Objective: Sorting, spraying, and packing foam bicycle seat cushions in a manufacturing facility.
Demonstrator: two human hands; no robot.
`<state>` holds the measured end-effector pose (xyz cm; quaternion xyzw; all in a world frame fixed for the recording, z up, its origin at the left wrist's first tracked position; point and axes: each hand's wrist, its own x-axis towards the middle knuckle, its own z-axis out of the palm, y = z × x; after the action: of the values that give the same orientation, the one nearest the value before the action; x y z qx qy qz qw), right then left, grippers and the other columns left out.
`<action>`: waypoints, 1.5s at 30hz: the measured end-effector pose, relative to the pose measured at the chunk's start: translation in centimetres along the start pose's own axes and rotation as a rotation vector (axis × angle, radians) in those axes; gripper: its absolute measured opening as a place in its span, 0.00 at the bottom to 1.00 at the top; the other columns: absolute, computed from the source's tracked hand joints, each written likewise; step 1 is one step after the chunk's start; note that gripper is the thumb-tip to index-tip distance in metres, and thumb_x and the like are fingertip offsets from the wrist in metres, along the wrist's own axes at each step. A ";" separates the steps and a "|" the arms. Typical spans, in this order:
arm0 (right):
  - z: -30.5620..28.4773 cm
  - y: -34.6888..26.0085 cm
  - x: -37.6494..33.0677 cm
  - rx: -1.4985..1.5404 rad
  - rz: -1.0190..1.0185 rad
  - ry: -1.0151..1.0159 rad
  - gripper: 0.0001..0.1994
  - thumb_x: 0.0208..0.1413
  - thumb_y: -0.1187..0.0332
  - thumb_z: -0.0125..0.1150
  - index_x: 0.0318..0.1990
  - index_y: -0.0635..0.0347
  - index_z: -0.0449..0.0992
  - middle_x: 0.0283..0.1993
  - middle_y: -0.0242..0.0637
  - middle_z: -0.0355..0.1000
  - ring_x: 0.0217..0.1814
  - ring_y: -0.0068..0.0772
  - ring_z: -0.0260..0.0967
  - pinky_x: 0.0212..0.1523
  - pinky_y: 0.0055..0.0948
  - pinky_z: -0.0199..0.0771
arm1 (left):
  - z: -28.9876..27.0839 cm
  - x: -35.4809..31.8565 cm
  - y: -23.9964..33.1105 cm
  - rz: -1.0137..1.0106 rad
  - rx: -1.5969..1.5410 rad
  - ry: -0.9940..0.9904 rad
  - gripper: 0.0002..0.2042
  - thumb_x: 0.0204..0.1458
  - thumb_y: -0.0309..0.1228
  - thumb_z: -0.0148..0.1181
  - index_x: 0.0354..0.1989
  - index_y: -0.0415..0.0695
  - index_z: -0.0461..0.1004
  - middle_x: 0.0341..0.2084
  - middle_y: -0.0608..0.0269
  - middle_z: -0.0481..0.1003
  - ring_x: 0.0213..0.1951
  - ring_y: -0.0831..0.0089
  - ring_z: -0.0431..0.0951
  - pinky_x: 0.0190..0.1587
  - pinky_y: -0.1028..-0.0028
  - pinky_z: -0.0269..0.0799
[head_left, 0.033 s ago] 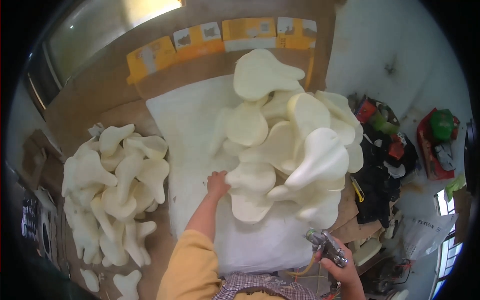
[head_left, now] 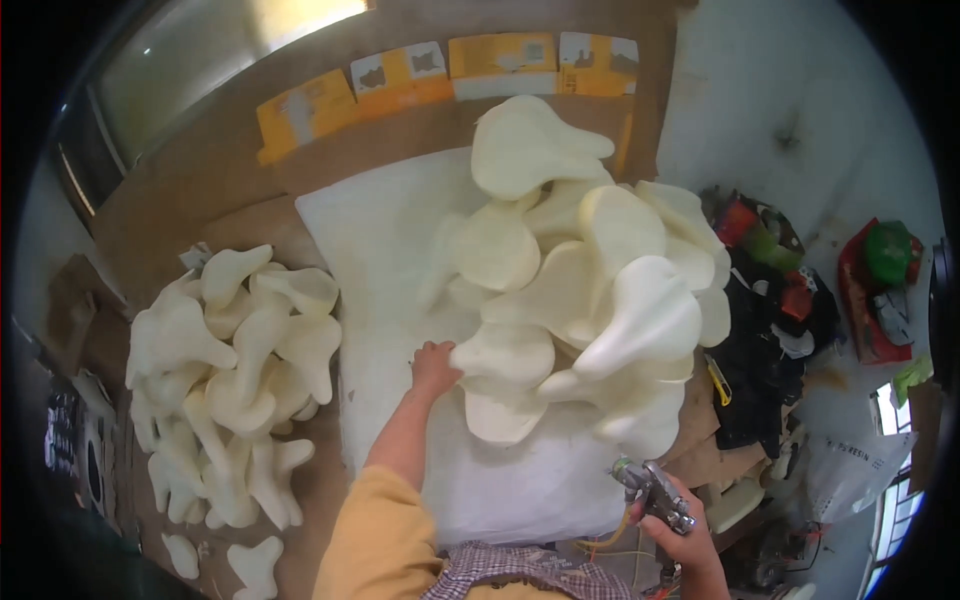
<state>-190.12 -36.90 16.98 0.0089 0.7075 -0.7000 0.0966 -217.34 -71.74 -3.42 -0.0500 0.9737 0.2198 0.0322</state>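
A heap of cream foam saddle pads [head_left: 620,330] is piled on a white sheet [head_left: 390,260]. At the heap's near left edge, my left hand [head_left: 437,368] is closed on the narrow end of one foam saddle pad [head_left: 505,355]. My right hand [head_left: 685,530] is wrapped round a metal spray gun [head_left: 655,492] at the near right. The gun's nozzle points left, toward the near edge of the heap, and stays apart from the pads. A yellow hose [head_left: 605,545] runs beside the gun.
A second heap of similar pads [head_left: 240,370] lies on brown cardboard to the left. Orange-and-white carton pieces [head_left: 400,75] line the back. Right of the sheet are dark cloths [head_left: 755,370], a yellow cutter knife [head_left: 718,380] and a plastic sack [head_left: 855,470].
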 end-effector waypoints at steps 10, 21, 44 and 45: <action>2.8 -0.4 6.0 -0.075 -0.055 -0.304 0.26 0.51 0.65 0.60 0.55 0.68 0.63 0.38 0.40 0.72 0.37 0.29 0.69 0.40 0.28 0.69 | -18.6 -15.4 -10.1 -0.105 -0.134 -0.219 0.21 0.36 0.50 0.60 0.23 0.40 0.79 0.22 0.51 0.77 0.24 0.61 0.76 0.29 0.65 0.70; 5.8 -0.9 8.9 -0.273 -0.209 -0.754 0.12 0.55 0.72 0.56 0.45 0.66 0.72 0.39 0.36 0.71 0.40 0.27 0.68 0.44 0.28 0.69 | 4.7 -14.0 -10.2 -0.311 -1.254 0.466 0.28 0.53 0.54 0.47 0.52 0.43 0.68 0.41 0.52 0.73 0.44 0.58 0.74 0.45 0.64 0.69; 2.5 -3.5 8.2 -0.031 -0.180 -0.369 0.33 0.47 0.66 0.64 0.59 0.73 0.58 0.44 0.47 0.70 0.31 0.28 0.69 0.33 0.27 0.72 | -1.6 -15.2 -12.3 -0.420 -1.211 0.487 0.32 0.44 0.21 0.54 0.62 0.46 0.57 0.54 0.56 0.66 0.53 0.64 0.69 0.52 0.66 0.68; 1.8 -3.3 8.2 -0.060 -0.193 -0.352 0.34 0.48 0.65 0.64 0.59 0.73 0.57 0.43 0.46 0.70 0.33 0.28 0.69 0.35 0.28 0.72 | -4.9 -13.9 -11.0 -0.347 -1.475 0.611 0.29 0.48 0.23 0.54 0.62 0.47 0.57 0.53 0.57 0.67 0.53 0.64 0.69 0.51 0.64 0.69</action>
<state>-198.47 -39.76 19.04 -0.1845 0.6979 -0.6753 0.1514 -202.48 -82.63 -2.49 -0.2660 0.5227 0.7729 -0.2423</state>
